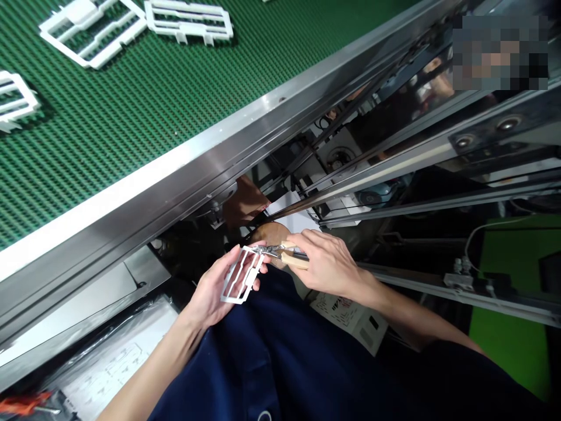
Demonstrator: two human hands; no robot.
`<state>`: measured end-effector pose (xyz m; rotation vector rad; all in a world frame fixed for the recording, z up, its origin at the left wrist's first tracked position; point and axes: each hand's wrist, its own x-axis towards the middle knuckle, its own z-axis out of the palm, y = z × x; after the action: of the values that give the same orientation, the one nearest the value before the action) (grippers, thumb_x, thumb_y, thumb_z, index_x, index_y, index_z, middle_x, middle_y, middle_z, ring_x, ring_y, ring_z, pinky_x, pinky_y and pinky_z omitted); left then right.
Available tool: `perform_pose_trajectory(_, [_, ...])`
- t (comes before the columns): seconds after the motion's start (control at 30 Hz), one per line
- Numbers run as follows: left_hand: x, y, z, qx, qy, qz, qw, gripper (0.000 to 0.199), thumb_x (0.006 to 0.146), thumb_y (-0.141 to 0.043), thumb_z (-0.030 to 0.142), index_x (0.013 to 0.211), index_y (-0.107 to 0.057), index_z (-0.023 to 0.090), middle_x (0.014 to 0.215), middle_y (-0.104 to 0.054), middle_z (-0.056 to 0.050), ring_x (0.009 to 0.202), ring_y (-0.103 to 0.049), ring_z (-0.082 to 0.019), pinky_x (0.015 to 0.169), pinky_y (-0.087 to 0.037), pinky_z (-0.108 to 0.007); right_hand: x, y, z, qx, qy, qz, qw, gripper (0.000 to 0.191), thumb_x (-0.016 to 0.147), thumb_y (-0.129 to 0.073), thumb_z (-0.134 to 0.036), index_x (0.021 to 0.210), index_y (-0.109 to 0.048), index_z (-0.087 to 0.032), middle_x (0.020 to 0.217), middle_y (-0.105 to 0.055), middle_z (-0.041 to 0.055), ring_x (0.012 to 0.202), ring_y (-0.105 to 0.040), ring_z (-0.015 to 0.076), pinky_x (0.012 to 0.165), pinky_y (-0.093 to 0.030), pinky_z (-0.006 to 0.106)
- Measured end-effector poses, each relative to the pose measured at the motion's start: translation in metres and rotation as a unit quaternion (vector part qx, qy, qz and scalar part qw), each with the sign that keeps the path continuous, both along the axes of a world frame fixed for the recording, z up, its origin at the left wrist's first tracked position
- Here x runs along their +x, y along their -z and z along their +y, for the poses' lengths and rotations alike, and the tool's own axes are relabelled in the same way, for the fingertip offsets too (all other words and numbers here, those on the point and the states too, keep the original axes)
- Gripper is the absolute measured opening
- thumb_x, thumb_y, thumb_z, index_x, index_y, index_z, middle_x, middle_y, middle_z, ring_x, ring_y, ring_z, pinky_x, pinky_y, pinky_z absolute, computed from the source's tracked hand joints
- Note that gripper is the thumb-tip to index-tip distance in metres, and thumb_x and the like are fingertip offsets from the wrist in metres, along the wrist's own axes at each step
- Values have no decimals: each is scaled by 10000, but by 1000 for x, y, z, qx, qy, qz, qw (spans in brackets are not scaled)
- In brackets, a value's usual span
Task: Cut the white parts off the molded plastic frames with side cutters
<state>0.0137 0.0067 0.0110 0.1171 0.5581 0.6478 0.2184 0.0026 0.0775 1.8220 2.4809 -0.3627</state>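
My left hand (214,289) is closed around a white plastic frame (242,276) with open slots, held tilted in front of my body. In my right hand (331,263) is a pair of nippers (294,260) with pale yellow handles. The metal jaws of the nippers meet the upper right corner of the frame; whether they are biting on the plastic is too small to tell. Similar white frames lie on the green belt, a large one (94,32) and a narrower one (189,22) at the top, and part of another (15,99) at the left edge.
The green conveyor belt (144,117) has a metal side rail (184,155) running diagonally between it and me. Metal bars (394,158) cross at the right. A printed sheet in plastic (123,356) and an orange-handled tool (26,403) lie at lower left. A cardboard box (350,318) stands below.
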Motion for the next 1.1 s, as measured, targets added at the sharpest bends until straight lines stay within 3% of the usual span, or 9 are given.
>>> perform_pose_trajectory(0.53, [0,1,-2,-3,3,11,1000,393,948,-376,298,1228,-549,84,1042,-625,-151,857,-587,-212,656,-529,-291,1,4,-4,12,-8,-28,1000,221,837,-480,-360,942,-620,-226,802,-646,16,648,-565,134,541,-249,271])
perform_pose_trajectory(0.7, [-1,-2,-1,-13,-7,2,1000,378,943,-378,304,1121,-620,75,1027,-633,-154,859,-591,-221,643,-532,-291,0,4,1,-76,83,66,991,172,825,-499,-360,832,-587,-212,646,-576,-25,552,-486,106,536,-274,239])
perform_pose_trajectory(0.8, [-2,-2,0,-22,-13,-10,1000,393,945,-363,295,1162,-598,67,1043,-629,-158,856,-589,-214,638,-532,-285,5,4,7,-135,156,173,963,244,840,-497,-411,759,-543,-185,610,-502,-35,543,-436,89,540,-304,224])
perform_pose_trajectory(0.93, [-3,0,1,-18,-16,-21,1000,407,950,-345,285,1207,-563,57,1038,-631,-164,878,-595,-225,659,-536,-295,12,14,10,-263,240,362,862,293,836,-512,-460,844,-525,-168,663,-492,-29,554,-441,81,506,-341,208])
perform_pose_trajectory(1.0, [-1,2,1,-15,-15,-20,1000,406,951,-341,282,1226,-548,67,1045,-629,-162,889,-599,-232,668,-537,-303,7,22,10,-274,254,418,828,297,819,-546,-460,856,-507,-169,698,-510,-24,560,-459,77,512,-376,205])
perform_pose_trajectory(1.1, [3,1,1,-6,-12,-9,1000,398,949,-350,265,1262,-517,85,1060,-624,-162,904,-602,-241,673,-537,-311,-11,32,12,-245,236,485,806,291,802,-584,-444,849,-473,-180,706,-533,-25,600,-528,92,576,-444,226])
